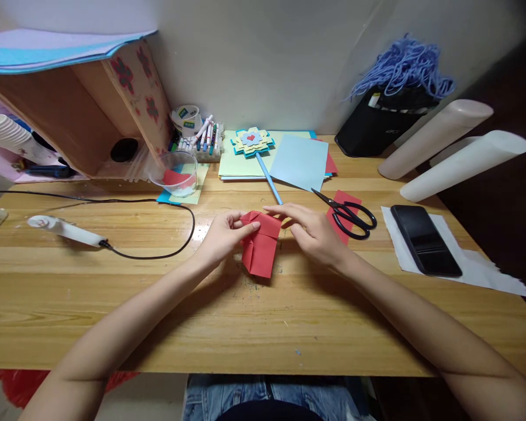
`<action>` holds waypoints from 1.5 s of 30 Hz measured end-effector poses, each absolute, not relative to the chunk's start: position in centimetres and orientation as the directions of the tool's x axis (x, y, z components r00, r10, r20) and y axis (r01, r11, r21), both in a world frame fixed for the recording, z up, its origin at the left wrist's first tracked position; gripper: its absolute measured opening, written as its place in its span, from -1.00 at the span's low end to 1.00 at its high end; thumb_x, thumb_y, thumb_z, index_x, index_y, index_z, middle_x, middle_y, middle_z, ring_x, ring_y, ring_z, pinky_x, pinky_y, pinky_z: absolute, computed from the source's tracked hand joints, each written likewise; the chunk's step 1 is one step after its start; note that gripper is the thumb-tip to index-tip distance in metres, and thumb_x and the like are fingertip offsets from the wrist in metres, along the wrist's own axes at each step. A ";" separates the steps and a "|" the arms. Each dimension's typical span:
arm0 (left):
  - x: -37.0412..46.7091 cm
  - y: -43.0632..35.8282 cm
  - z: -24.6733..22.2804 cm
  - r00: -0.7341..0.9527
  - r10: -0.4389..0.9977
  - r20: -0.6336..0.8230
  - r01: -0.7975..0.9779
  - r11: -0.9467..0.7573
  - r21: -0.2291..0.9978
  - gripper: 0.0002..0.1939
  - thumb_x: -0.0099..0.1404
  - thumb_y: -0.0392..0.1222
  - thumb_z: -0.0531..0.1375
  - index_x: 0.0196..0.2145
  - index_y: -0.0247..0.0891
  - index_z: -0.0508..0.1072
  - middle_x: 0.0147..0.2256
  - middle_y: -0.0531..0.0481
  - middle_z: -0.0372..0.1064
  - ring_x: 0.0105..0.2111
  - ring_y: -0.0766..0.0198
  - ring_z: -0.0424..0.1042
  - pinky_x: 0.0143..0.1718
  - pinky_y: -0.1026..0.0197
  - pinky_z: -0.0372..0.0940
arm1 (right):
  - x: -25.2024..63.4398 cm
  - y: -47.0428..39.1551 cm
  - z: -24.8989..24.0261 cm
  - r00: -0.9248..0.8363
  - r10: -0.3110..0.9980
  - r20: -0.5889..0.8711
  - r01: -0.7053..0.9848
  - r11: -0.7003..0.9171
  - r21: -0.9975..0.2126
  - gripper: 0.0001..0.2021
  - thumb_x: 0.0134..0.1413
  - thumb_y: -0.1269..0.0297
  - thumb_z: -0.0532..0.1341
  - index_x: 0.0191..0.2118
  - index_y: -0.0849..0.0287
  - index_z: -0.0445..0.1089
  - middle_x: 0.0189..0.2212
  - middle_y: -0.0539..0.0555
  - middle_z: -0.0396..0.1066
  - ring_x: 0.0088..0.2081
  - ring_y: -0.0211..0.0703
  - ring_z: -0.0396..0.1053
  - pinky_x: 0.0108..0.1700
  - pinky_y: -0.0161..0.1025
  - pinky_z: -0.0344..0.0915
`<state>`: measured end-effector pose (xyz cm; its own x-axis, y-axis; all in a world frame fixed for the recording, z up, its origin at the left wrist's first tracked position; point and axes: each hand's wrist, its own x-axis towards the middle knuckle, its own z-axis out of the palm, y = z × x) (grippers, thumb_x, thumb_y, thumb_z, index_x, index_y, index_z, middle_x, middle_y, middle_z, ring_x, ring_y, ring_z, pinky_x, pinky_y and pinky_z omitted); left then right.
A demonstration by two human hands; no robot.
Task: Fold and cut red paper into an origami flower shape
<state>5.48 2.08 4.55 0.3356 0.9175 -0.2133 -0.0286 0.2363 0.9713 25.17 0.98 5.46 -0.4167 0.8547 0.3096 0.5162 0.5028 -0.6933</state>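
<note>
A creased piece of red folded paper point(263, 251) is held just over the middle of the wooden table. My left hand point(224, 237) pinches its upper left part, the thumb on top and the other fingers behind. My right hand point(313, 234) is at the paper's upper right corner, its index finger stretched out along the top edge. Those right fingers are apart and seem only to touch the paper. Black-handled scissors point(350, 215) lie just right of my right hand, on a red paper strip point(342, 234).
Behind my hands lie a paper flower point(251, 140) on a blue stick point(268, 178) and a light blue sheet point(300, 161). To the left are a clear plastic bowl point(174, 175), markers point(206, 140) and a corded white glue gun point(68, 230). A phone point(425, 240) lies at right.
</note>
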 end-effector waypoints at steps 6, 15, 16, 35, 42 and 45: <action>5.7 1.8 4.9 0.321 0.922 -0.215 -0.018 0.233 0.972 -0.69 0.02 -0.13 0.32 -0.31 -0.39 0.46 -0.35 -0.11 0.50 -0.35 0.25 0.46 -0.32 0.26 0.30 | 24.5 0.9 5.5 -0.282 0.950 -0.136 0.331 -0.037 -0.943 -0.75 -0.08 0.11 0.28 -0.44 0.22 0.39 -0.50 0.03 0.46 -0.46 -0.23 0.41 -0.43 -0.30 0.34; 5.7 1.4 5.0 0.313 0.923 -0.224 -0.025 0.244 0.969 -0.68 0.04 -0.09 0.32 -0.29 -0.37 0.47 -0.32 -0.11 0.52 -0.34 0.24 0.48 -0.33 0.27 0.32 | 24.2 1.0 5.2 -0.232 0.945 -0.231 0.221 -0.180 -0.959 -0.73 -0.12 0.12 0.31 -0.52 0.26 0.40 -0.63 0.01 0.41 -0.57 -0.31 0.36 -0.47 -0.34 0.28; 5.7 1.4 5.1 0.307 0.925 -0.224 -0.026 0.243 0.970 -0.68 0.04 -0.09 0.32 -0.29 -0.37 0.47 -0.31 -0.11 0.52 -0.35 0.24 0.48 -0.33 0.27 0.32 | 24.2 0.9 5.2 -0.228 0.946 -0.230 0.220 -0.180 -0.959 -0.73 -0.12 0.12 0.31 -0.52 0.26 0.40 -0.64 0.01 0.41 -0.57 -0.30 0.36 -0.47 -0.33 0.29; 5.9 1.4 4.6 0.261 0.951 -0.165 0.142 0.131 0.981 -0.70 0.14 -0.01 0.23 -0.36 -0.36 0.44 -0.44 -0.04 0.45 -0.48 0.33 0.37 -0.51 0.34 0.17 | 24.3 0.8 5.4 -0.288 0.917 -0.277 0.234 -0.214 -0.949 -0.71 -0.21 0.14 0.37 -0.56 0.23 0.31 -0.61 0.00 0.42 -0.57 -0.30 0.37 -0.52 -0.36 0.24; 6.1 1.1 5.2 0.310 0.932 -0.187 0.131 0.153 0.980 -0.68 0.09 0.00 0.26 -0.40 -0.37 0.42 -0.41 -0.05 0.44 -0.46 0.31 0.38 -0.48 0.33 0.18 | 24.0 0.7 4.9 -0.271 0.960 -0.075 0.152 -0.034 -0.988 -0.75 -0.06 0.12 0.28 -0.39 0.22 0.36 -0.43 0.02 0.42 -0.42 -0.28 0.36 -0.38 -0.31 0.29; 6.2 1.0 5.2 0.325 0.924 -0.200 0.108 0.174 0.979 -0.68 0.07 -0.01 0.27 -0.46 -0.36 0.39 -0.50 0.01 0.38 -0.54 0.37 0.32 -0.54 0.35 0.13 | 23.7 0.5 4.7 -0.256 0.967 0.012 0.141 0.050 -0.989 -0.76 -0.03 0.12 0.26 -0.45 0.22 0.33 -0.48 0.01 0.36 -0.43 -0.28 0.30 -0.38 -0.31 0.25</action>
